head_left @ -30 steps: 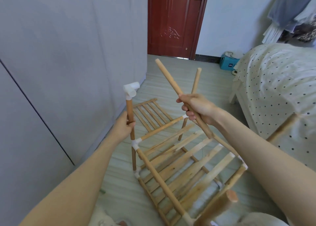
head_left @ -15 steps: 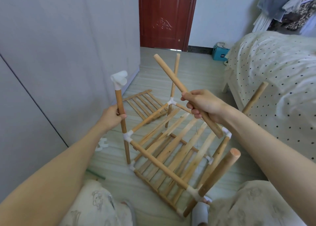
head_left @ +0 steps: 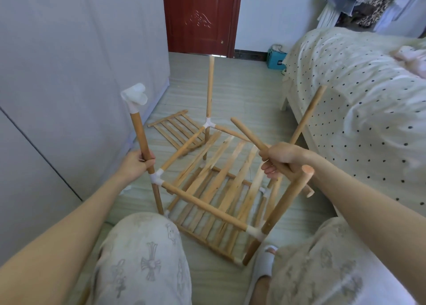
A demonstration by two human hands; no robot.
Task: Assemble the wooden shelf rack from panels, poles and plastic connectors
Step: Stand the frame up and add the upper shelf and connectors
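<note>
The rack (head_left: 214,189) on the floor has two slatted tiers joined. The left hand (head_left: 136,165) grips its capped corner pole (head_left: 140,138); the right hand (head_left: 282,158) clasps a loose pole (head_left: 249,135). One panel (head_left: 175,128) lies unused by the wall.

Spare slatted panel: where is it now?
Head view: the spare slatted panel lies flat on the floor behind the rack, beside the left wall.

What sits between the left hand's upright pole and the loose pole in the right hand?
In the head view, the slatted shelf panel fills that stretch, between the left hand on the upright pole and the right hand gripping the loose pole.
</note>
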